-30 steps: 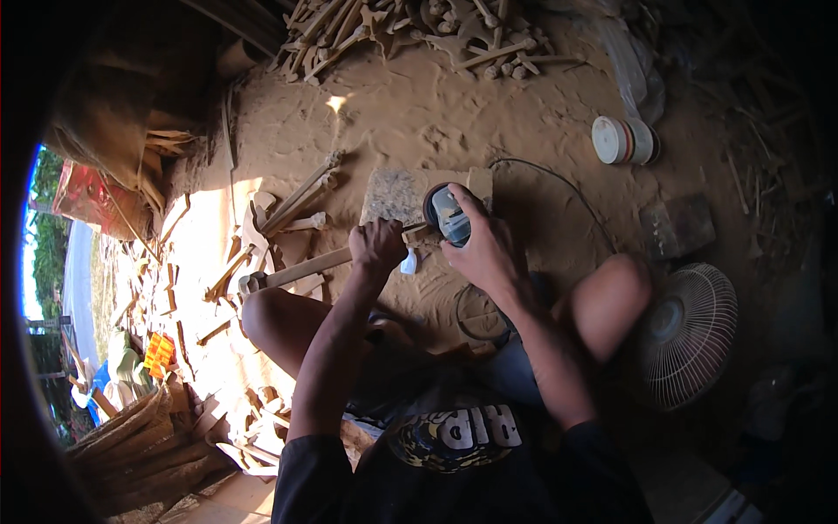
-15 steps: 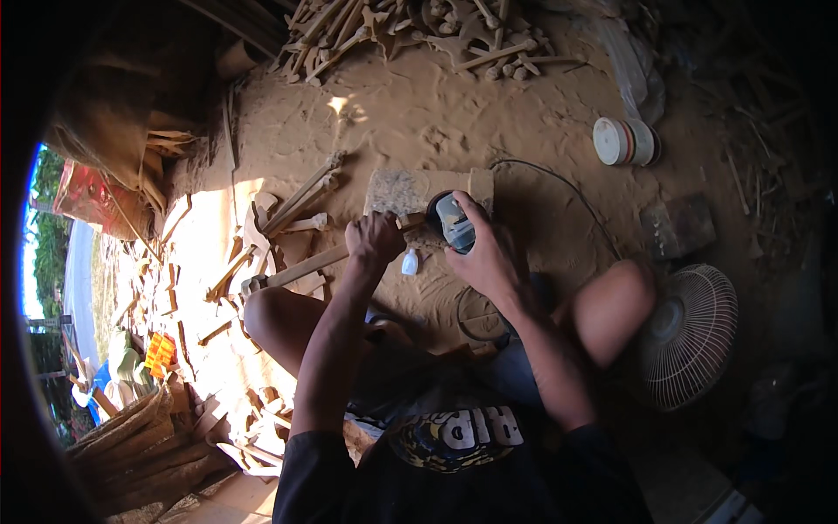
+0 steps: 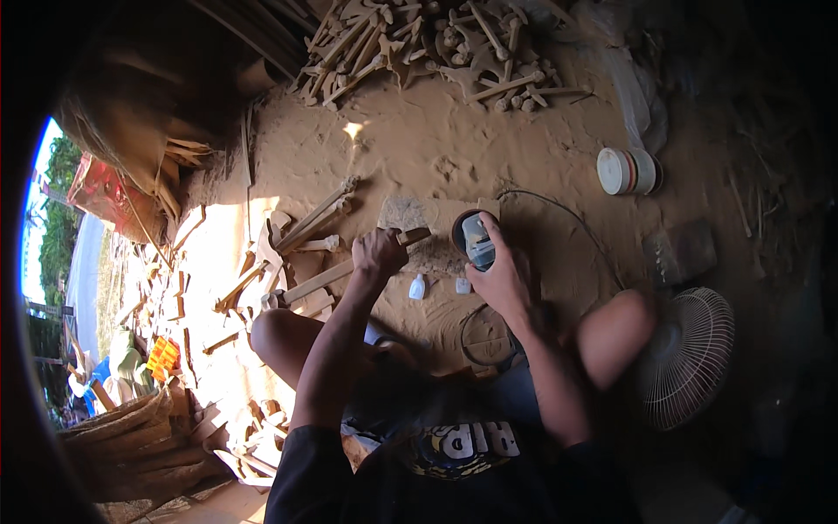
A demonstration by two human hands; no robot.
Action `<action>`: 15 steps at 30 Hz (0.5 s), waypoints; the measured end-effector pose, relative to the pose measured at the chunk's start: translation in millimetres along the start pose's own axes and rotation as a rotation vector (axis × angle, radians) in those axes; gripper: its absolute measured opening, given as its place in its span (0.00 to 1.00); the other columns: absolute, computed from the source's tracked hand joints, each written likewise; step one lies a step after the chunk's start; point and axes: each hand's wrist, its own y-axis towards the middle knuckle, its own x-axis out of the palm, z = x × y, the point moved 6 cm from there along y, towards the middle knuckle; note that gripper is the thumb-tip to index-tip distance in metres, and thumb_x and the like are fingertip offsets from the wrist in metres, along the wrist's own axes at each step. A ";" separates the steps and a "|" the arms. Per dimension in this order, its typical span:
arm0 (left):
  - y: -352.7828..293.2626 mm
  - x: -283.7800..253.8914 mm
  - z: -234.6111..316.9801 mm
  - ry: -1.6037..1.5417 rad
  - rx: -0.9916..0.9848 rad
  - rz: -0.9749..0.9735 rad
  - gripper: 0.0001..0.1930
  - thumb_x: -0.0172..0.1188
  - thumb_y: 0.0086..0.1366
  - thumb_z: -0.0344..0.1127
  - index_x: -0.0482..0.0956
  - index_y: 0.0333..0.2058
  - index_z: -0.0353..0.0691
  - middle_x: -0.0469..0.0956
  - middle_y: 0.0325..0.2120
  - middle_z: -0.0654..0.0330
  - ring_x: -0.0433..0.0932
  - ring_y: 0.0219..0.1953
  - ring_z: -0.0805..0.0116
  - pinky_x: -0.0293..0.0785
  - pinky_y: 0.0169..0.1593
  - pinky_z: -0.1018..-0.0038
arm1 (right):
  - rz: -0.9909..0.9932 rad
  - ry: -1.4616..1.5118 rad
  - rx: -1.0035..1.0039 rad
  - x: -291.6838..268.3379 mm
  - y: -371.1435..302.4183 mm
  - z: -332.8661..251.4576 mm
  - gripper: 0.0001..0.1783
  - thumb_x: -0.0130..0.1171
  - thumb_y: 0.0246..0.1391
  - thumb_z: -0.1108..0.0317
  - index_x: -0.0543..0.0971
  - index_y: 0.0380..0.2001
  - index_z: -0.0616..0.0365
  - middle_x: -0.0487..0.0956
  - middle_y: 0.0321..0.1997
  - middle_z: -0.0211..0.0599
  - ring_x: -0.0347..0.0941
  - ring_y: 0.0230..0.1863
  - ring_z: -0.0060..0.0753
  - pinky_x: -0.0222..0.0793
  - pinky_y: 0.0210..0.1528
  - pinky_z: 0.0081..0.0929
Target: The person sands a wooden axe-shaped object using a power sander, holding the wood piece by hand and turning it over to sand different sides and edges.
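Note:
My left hand [image 3: 380, 255] is closed around a long wooden stick [image 3: 325, 279]. The stick slants from a knobbed end near my left knee up to a squared tip [image 3: 414, 236] beyond my fist. In my right hand [image 3: 504, 281] is a handheld power sander [image 3: 478, 241] with a round dark disc, my fingers wrapped over its body. A small gap separates disc and stick tip. Both hands are over a pale, dusty block [image 3: 443, 211] on the ground. Just this side of it lie a small white bottle-like thing [image 3: 418, 286] and another small white piece [image 3: 463, 286].
Several carved wooden pieces [image 3: 319, 214] lie to my left, and a large pile [image 3: 393, 57] is at the far side. A dark cord [image 3: 572, 217] curves across the sandy floor. To the right stand a fan [image 3: 694, 358] and a white tub [image 3: 621, 171].
The sander has come away from the stick, whose tip was against or beside its disc. The whole view has shifted slightly. Both hands keep their hold.

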 end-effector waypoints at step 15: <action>-25.8 79.4 -6.6 -1.454 -0.212 -0.165 0.14 0.69 0.71 0.40 0.83 0.41 0.33 0.85 0.31 0.57 0.85 0.31 0.66 0.81 0.35 0.68 | 0.375 0.329 0.044 -92.7 6.9 25.4 0.48 0.79 0.49 0.66 0.70 0.73 0.55 0.80 0.67 0.47 0.79 0.65 0.40 0.74 0.68 0.39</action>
